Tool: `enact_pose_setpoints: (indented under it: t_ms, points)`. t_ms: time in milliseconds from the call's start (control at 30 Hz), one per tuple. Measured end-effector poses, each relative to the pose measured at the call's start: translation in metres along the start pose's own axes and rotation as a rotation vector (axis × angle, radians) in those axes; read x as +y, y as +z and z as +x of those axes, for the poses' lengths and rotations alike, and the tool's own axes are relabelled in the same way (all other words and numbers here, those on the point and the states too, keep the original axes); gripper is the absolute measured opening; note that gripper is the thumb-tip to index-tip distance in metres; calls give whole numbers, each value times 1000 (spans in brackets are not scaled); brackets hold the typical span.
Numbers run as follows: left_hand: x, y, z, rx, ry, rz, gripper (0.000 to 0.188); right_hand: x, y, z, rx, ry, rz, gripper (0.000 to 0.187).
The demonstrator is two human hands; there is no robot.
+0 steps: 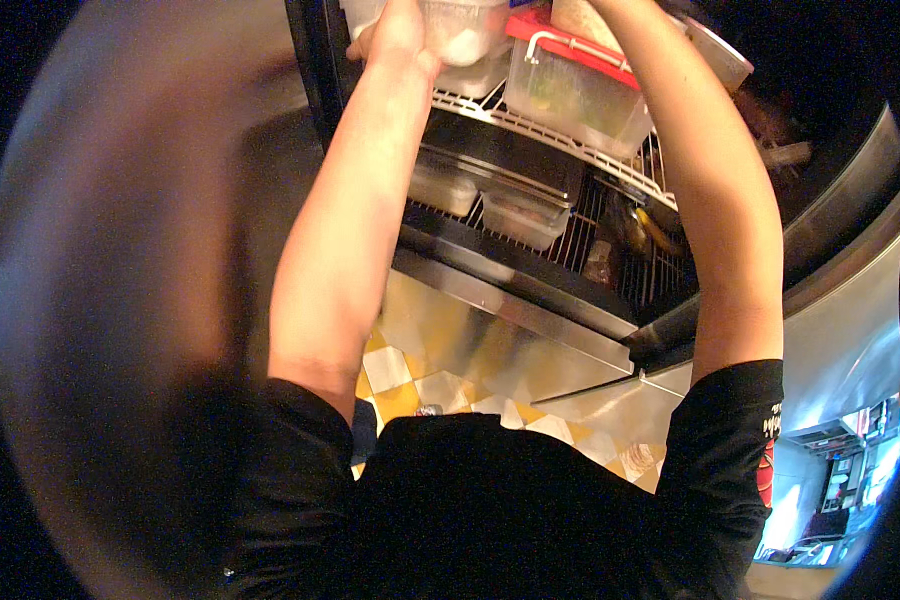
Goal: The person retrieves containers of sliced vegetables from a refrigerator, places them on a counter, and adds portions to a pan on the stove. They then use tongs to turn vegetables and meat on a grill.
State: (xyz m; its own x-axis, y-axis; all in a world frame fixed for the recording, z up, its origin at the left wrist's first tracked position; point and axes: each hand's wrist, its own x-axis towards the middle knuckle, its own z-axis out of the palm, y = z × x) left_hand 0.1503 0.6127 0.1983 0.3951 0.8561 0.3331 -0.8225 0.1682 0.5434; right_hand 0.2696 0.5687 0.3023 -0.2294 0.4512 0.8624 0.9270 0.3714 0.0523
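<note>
Both my arms reach up into a refrigerator. At the top edge, my left hand is against a translucent plastic container, with its fingers curled at the container's near side; the fingertips are mostly hidden. A rounded white shape shows at the container's lower corner. My right forearm passes to the right of a clear plastic box with a red lid and a white handle. The box holds something green. My right hand lies beyond the upper edge of the picture.
A white wire shelf carries the upper containers. On the dark rack below sit a clear tub, a second tub and a dark bag with something yellow. A steel sill runs above the checkered floor.
</note>
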Motion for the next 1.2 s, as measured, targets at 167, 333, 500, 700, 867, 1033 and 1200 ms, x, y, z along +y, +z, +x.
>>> enact_pose_setpoints:
  t_ms: [167, 333, 500, 700, 867, 1033, 1200]
  points:
    - [6, -5, -2, 25, 86, 57, 45, 1, 0, 7, -49, -24, 79, 34]
    - [18, -8, -17, -23, 65, 176, 51, 26, -1, 4, -81, -37, 107, 32]
    - [36, -6, -56, 297, 208, 288, 50, 37, 12, 9, -9, -100, 138, 30]
    - [40, 39, -135, 305, 299, 326, 45, 61, 11, 20, -45, 9, 179, 27]
    - [28, 52, -198, 412, 316, 255, 43, 82, 0, 8, -178, 14, 414, 24]
    - [22, 63, -276, 449, 499, 155, 53, 55, 35, 5, -524, -4, 204, 35]
    - [20, 80, -348, 530, 477, 278, 66, 13, 51, -16, -455, -35, -111, 25]
